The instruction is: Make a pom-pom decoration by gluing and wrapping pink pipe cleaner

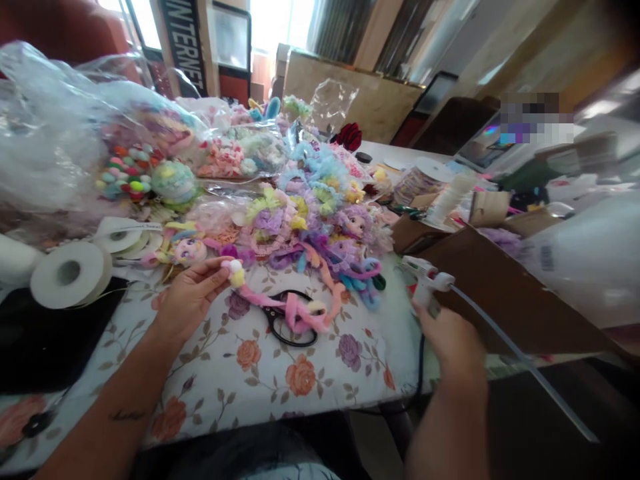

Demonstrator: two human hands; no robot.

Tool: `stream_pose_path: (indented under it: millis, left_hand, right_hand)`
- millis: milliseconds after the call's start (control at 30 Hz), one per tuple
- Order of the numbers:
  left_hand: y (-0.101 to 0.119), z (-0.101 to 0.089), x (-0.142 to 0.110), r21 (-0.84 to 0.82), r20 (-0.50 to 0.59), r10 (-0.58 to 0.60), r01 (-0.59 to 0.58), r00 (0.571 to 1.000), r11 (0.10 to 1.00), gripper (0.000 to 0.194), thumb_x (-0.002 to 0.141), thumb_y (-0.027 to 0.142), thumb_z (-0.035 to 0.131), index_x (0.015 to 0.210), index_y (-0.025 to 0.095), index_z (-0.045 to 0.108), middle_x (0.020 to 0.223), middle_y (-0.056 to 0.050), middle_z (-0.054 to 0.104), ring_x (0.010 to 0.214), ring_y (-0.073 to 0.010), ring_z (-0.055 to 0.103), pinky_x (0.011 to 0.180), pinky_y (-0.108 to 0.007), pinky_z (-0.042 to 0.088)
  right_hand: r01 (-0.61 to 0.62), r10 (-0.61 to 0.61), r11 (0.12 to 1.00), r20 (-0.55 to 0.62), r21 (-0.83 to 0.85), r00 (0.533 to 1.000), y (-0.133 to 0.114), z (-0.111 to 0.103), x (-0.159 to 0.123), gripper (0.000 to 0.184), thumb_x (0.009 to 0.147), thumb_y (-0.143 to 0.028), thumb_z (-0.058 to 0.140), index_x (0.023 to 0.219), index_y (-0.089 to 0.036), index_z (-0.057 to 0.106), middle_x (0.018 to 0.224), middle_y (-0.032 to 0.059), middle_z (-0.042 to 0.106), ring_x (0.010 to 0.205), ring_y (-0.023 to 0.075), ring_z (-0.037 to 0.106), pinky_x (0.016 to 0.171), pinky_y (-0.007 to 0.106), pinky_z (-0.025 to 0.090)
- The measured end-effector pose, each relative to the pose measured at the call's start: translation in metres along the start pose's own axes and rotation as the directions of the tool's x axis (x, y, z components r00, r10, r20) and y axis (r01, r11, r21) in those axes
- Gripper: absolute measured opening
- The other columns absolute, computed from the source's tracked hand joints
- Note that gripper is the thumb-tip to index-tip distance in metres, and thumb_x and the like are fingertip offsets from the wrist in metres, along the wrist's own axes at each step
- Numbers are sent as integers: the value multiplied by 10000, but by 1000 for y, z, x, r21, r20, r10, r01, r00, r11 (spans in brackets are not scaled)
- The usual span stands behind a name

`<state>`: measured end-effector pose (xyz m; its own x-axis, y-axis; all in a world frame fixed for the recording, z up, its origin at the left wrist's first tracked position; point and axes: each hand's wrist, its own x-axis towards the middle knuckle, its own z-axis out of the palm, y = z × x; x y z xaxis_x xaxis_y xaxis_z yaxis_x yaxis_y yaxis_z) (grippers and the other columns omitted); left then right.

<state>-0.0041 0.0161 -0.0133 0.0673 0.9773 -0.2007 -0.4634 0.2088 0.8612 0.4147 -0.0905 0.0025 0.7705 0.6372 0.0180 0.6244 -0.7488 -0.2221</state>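
Observation:
Between the fingertips of my left hand [193, 290] is the end of a fuzzy pink pipe cleaner [257, 297], which carries small white and yellow pom-poms [235, 272]. Its length trails right into a loose loop, shading to peach. Under that loop lies a pair of black-handled scissors [277, 327], blades partly hidden. On the right, my right hand [450, 333] is wrapped round the handle of a white hot glue gun [425, 277]. A long clear glue stick [525, 360] sticks out of its back, and a dark cord hangs below. The gun's nozzle points away, toward the craft pile.
A doll-face piece [190, 251] and pastel trimmings [270, 220] are heaped across the back. White ribbon rolls [70, 273] stand at left beside a black flat object [50, 340]. A cardboard box [500, 287] borders the right side. Floral cloth [300, 380] covers the table.

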Motion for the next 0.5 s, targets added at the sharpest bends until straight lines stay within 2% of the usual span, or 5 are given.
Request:
stream_pose_path:
  millis: [67, 133, 233, 367, 500]
  left_hand:
    - [1, 1, -2, 5, 33, -4, 3, 999, 1000, 257, 661, 238, 874, 897, 181, 787, 914, -47, 790, 857, -143, 722, 804, -206, 582]
    - [2, 3, -4, 18, 63, 1, -3, 998, 1000, 260, 675, 249, 866, 915, 184, 788, 939, -54, 790, 878, -145, 720, 821, -212, 576]
    - [3, 5, -7, 48, 92, 23, -27, 996, 998, 263, 681, 270, 863, 925, 198, 793, 938, -53, 792, 885, -145, 716, 839, -222, 567]
    - [4, 9, -9, 88, 89, 68, -76, 994, 993, 252, 675, 294, 866, 899, 200, 800, 894, -53, 790, 837, -145, 710, 814, -236, 568]
    - [6, 10, -10, 99, 90, 103, -112, 991, 989, 238, 683, 302, 860, 894, 208, 803, 885, -43, 788, 830, -142, 700, 798, -232, 561]
  right_hand:
    - [79, -80, 995, -23, -57, 997, -9, -10, -26, 508, 812, -589, 474, 812, -148, 728, 755, 230, 706, 775, 451, 660, 649, 500, 462]
    - [300, -273, 941, -172, 156, 946, -31, -15, -52, 471, 834, -578, 499, 890, -175, 736, 813, 176, 732, 813, 383, 681, 726, 469, 491]
    - [576, -623, 621, -112, 531, 774, -86, -11, -86, 333, 855, -514, 591, 897, -218, 736, 925, 97, 761, 886, 285, 699, 812, 379, 514]
    - [458, -831, 341, 36, 821, 555, -162, 7, -115, 222, 907, -407, 596, 981, -217, 687, 995, 70, 742, 909, 222, 690, 835, 346, 519]
    - [164, -864, 252, 146, 954, 482, -203, 32, -130, 264, 842, -406, 702, 1004, -226, 597, 1061, 71, 692, 987, 217, 655, 783, 321, 528]
